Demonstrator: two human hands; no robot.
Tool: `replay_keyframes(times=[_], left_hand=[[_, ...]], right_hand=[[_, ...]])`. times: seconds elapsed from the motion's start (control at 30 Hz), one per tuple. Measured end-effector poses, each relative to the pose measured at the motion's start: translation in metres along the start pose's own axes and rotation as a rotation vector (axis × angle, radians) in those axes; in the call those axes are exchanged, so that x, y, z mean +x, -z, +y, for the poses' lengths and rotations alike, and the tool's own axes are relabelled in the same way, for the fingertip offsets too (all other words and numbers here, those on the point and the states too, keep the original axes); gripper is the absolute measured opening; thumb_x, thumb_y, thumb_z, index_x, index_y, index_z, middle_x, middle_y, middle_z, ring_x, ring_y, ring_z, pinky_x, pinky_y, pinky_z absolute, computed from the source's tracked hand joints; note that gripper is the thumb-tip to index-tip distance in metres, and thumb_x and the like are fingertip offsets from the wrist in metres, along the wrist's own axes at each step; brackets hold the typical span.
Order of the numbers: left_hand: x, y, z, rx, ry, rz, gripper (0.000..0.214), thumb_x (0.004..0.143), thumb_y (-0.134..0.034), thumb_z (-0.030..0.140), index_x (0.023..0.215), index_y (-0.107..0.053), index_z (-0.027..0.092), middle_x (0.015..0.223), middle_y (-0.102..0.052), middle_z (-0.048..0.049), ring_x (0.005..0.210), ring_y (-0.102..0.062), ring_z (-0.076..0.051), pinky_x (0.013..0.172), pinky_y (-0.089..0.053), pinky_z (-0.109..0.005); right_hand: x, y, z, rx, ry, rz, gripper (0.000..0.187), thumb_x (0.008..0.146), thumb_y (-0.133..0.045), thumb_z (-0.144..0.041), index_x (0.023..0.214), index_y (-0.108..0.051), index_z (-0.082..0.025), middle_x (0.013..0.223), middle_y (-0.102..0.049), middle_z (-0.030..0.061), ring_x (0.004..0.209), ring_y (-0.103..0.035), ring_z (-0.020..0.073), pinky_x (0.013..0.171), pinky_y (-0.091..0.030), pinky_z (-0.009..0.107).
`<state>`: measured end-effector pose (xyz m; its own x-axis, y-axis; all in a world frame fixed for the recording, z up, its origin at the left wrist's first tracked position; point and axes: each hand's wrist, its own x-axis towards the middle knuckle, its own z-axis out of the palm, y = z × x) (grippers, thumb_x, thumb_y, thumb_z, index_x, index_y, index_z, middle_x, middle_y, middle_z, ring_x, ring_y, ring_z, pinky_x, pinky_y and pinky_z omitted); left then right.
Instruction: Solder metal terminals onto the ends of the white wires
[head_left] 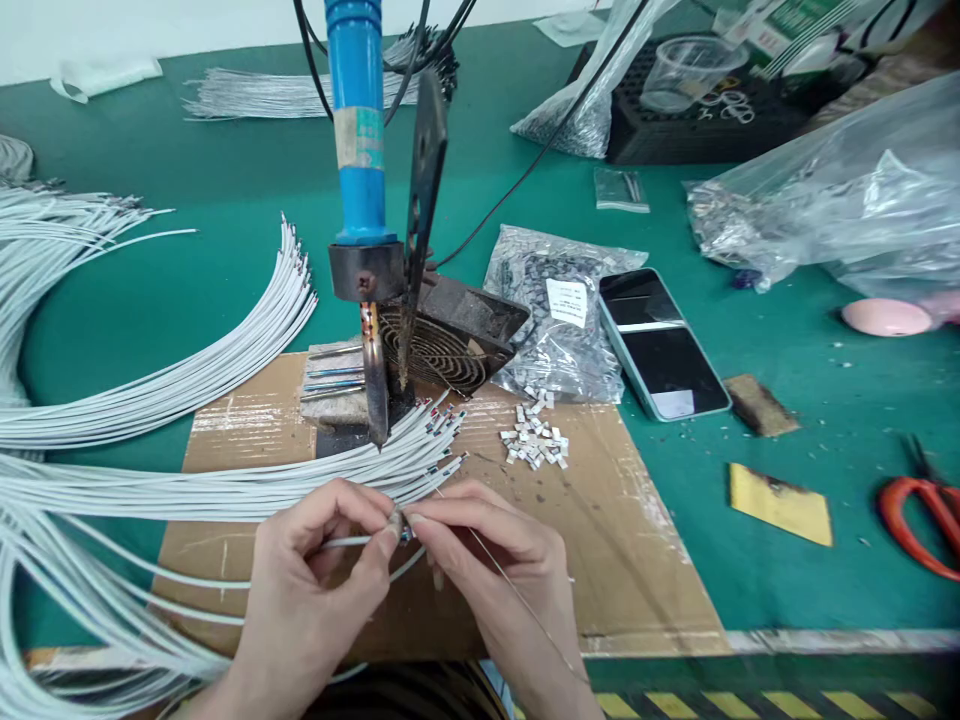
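Note:
My left hand (322,575) pinches a white cable (346,542) near its end, thumb against forefinger. Touching those fingertips, my right hand (506,560) is closed in a pinch at the cable's tip; the tiny part between the fingertips is mostly hidden. A thin solder wire (529,600) runs through my right hand, slanting from the fingers down to the wrist. Just beyond both hands lies a bundle of white cables (247,490) with dark and red wire ends. A soldering iron (358,130) with a blue handle is clamped above it, tip pointing down.
Small white connectors (534,440) are piled on the cardboard (607,560). Behind stand a fan (442,345) and a bag of parts (544,290). A phone (664,345), yellow sponge (780,503) and red-handled scissors (919,510) lie rightward. More cable bundles (187,385) spread left.

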<state>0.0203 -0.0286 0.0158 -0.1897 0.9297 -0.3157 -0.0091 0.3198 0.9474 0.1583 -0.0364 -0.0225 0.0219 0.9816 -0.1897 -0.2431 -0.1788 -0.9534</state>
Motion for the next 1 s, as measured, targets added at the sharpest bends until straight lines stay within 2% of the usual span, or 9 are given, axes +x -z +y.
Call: replay_keyframes(times=[0.3, 0.43, 0.5, 0.6, 0.73, 0.8, 0.87, 0.93, 1.0], left_hand=[[-0.001, -0.002, -0.002, -0.012, -0.009, 0.005, 0.015, 0.072, -0.077, 0.010, 0.064, -0.072, 0.021, 0.072, -0.075, 0.0026, 0.069, -0.070, -0.010, 0.066, -0.055, -0.010], [-0.002, -0.004, -0.004, 0.010, 0.000, 0.029, 0.011, 0.073, -0.077, 0.013, 0.067, -0.073, 0.021, 0.075, -0.075, 0.0023, 0.069, -0.070, -0.010, 0.067, -0.056, -0.011], [-0.001, -0.004, -0.006, 0.024, 0.003, 0.039, 0.010, 0.073, -0.077, 0.013, 0.068, -0.072, 0.021, 0.075, -0.075, 0.0026, 0.070, -0.070, -0.009, 0.067, -0.055, -0.011], [0.001, -0.004, -0.006, 0.054, -0.018, 0.051, 0.011, 0.073, -0.076, 0.013, 0.068, -0.071, 0.021, 0.076, -0.074, 0.0030, 0.072, -0.070, -0.009, 0.068, -0.054, -0.010], [0.005, -0.002, -0.005, 0.071, -0.042, 0.072, 0.010, 0.074, -0.074, 0.014, 0.068, -0.070, 0.021, 0.078, -0.073, 0.0018, 0.074, -0.070, -0.010, 0.069, -0.054, -0.012], [0.007, -0.001, -0.005, 0.086, -0.055, 0.086, 0.010, 0.074, -0.074, 0.014, 0.067, -0.070, 0.021, 0.078, -0.073, 0.0016, 0.073, -0.070, -0.010, 0.068, -0.054, -0.013], [0.010, 0.001, -0.004, 0.103, -0.073, 0.096, 0.011, 0.073, -0.075, 0.014, 0.067, -0.069, 0.021, 0.078, -0.073, 0.0021, 0.072, -0.068, -0.010, 0.067, -0.052, -0.014], [0.012, 0.002, -0.004, 0.118, -0.084, 0.098, 0.012, 0.073, -0.075, 0.014, 0.066, -0.069, 0.021, 0.077, -0.072, 0.0024, 0.071, -0.067, -0.010, 0.066, -0.050, -0.015], [0.013, 0.004, -0.005, 0.138, -0.087, 0.098, 0.012, 0.074, -0.075, 0.014, 0.066, -0.068, 0.021, 0.077, -0.073, 0.0019, 0.072, -0.067, -0.011, 0.065, -0.049, -0.016]], right_hand=[[0.001, 0.001, 0.004, -0.023, 0.019, 0.010, 0.015, 0.089, -0.079, -0.022, 0.090, -0.089, -0.033, 0.078, -0.071, -0.0004, 0.056, -0.054, 0.0090, 0.052, -0.046, 0.021], [0.001, 0.000, 0.009, -0.126, 0.132, 0.053, 0.013, 0.094, -0.076, -0.025, 0.093, -0.087, -0.031, 0.074, -0.067, -0.0009, 0.055, -0.052, 0.0103, 0.053, -0.047, 0.022], [-0.001, 0.000, 0.010, -0.193, 0.172, 0.095, 0.021, 0.102, -0.065, -0.032, 0.100, -0.085, -0.029, 0.072, -0.061, -0.0008, 0.057, -0.051, 0.0115, 0.055, -0.049, 0.023], [-0.008, -0.002, 0.008, -0.249, 0.106, 0.149, 0.036, 0.111, -0.046, -0.040, 0.121, -0.077, -0.028, 0.075, -0.056, -0.0010, 0.058, -0.050, 0.0125, 0.055, -0.046, 0.024], [-0.013, -0.005, 0.003, -0.259, 0.056, 0.137, 0.032, 0.111, -0.043, -0.036, 0.140, -0.055, -0.030, 0.072, -0.064, -0.0050, 0.056, -0.050, 0.0122, 0.055, -0.043, 0.023], [-0.012, -0.004, 0.001, -0.303, 0.102, 0.147, 0.023, 0.109, -0.045, -0.032, 0.128, -0.057, -0.029, 0.070, -0.064, -0.0051, 0.057, -0.052, 0.0128, 0.057, -0.044, 0.024], [-0.009, -0.003, -0.001, -0.362, 0.158, 0.144, 0.014, 0.107, -0.048, -0.030, 0.100, -0.060, -0.026, 0.068, -0.057, -0.0048, 0.058, -0.050, 0.0128, 0.057, -0.042, 0.024], [-0.005, -0.002, -0.001, -0.396, 0.221, 0.122, 0.026, 0.105, -0.050, -0.026, 0.080, -0.053, -0.024, 0.072, -0.054, -0.0032, 0.064, -0.051, 0.0131, 0.060, -0.043, 0.024], [-0.002, -0.002, -0.002, -0.379, 0.269, 0.109, 0.026, 0.103, -0.052, -0.022, 0.078, -0.052, -0.024, 0.085, -0.062, -0.0006, 0.079, -0.061, 0.0142, 0.073, -0.049, 0.024]])
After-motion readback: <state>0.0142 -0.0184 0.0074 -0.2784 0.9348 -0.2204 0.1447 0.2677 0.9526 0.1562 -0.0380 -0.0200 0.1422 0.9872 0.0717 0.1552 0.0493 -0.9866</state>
